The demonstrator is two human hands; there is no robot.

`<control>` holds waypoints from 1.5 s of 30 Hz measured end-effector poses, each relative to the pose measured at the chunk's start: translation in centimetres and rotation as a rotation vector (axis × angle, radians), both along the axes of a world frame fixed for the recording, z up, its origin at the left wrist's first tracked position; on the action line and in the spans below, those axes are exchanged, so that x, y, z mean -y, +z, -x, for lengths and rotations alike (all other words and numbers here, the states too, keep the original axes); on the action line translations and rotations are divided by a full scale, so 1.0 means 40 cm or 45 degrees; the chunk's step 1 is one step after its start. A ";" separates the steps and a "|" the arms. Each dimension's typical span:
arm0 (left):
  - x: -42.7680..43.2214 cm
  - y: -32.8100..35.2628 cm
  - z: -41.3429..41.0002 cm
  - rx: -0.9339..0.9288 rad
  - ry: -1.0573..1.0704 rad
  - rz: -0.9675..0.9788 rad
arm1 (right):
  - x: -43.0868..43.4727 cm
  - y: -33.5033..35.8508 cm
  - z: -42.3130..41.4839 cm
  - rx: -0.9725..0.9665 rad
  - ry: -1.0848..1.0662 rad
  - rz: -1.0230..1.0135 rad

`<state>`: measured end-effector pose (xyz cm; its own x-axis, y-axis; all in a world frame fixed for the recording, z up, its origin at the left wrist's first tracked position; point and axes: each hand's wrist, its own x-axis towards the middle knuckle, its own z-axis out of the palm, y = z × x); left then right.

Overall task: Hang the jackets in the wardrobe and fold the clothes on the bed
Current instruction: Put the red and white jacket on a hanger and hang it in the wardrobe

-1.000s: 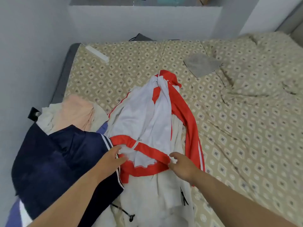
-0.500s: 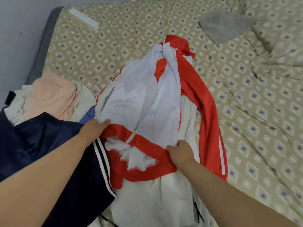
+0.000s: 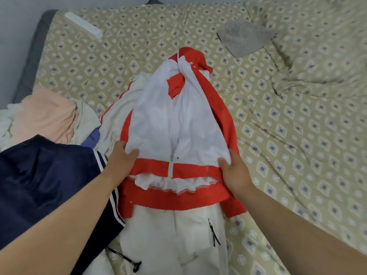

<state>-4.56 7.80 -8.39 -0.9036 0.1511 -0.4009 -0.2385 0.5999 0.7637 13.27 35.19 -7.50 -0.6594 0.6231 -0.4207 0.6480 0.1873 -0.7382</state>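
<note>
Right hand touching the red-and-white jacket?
Touching. Head view: right hand grips the red-and-white jacket at its hem, thumb on the white fabric.

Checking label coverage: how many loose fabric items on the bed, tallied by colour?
Red-and-white jacket: 1
Navy garment: 1
Pink garment: 1
White garment: 1
Cream garment: 1
Blue piece: 1
Grey cloth: 1
Total: 7
The pile overlaps, so more may be hidden.

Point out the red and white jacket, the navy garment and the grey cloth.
red and white jacket [image 3: 174, 124], head view, on its white fabric.
navy garment [image 3: 39, 179], head view, on its dark body.
grey cloth [image 3: 244, 37], head view, on its middle.
</note>
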 end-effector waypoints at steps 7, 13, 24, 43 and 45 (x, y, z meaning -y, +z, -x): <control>0.060 0.059 -0.260 0.139 -0.414 0.125 | 0.039 0.092 -0.161 0.212 0.575 -0.151; 0.172 0.082 -0.434 0.328 -0.739 0.435 | 0.125 0.085 -0.358 0.510 0.771 0.010; 0.360 0.063 -0.762 0.983 -1.217 0.564 | 0.278 0.031 -0.728 1.007 1.020 0.269; 0.079 0.061 -0.230 0.051 -0.597 0.501 | 0.138 0.039 -0.084 0.219 1.076 -0.521; 0.062 0.043 -0.194 0.060 -0.640 0.538 | 0.118 0.020 -0.011 0.268 1.165 -0.558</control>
<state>3.21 5.30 -6.68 -0.7437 0.3713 -0.5559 0.1215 0.8928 0.4338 13.73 30.48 -6.72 -0.8972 0.0472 -0.4390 0.2306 0.8980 -0.3748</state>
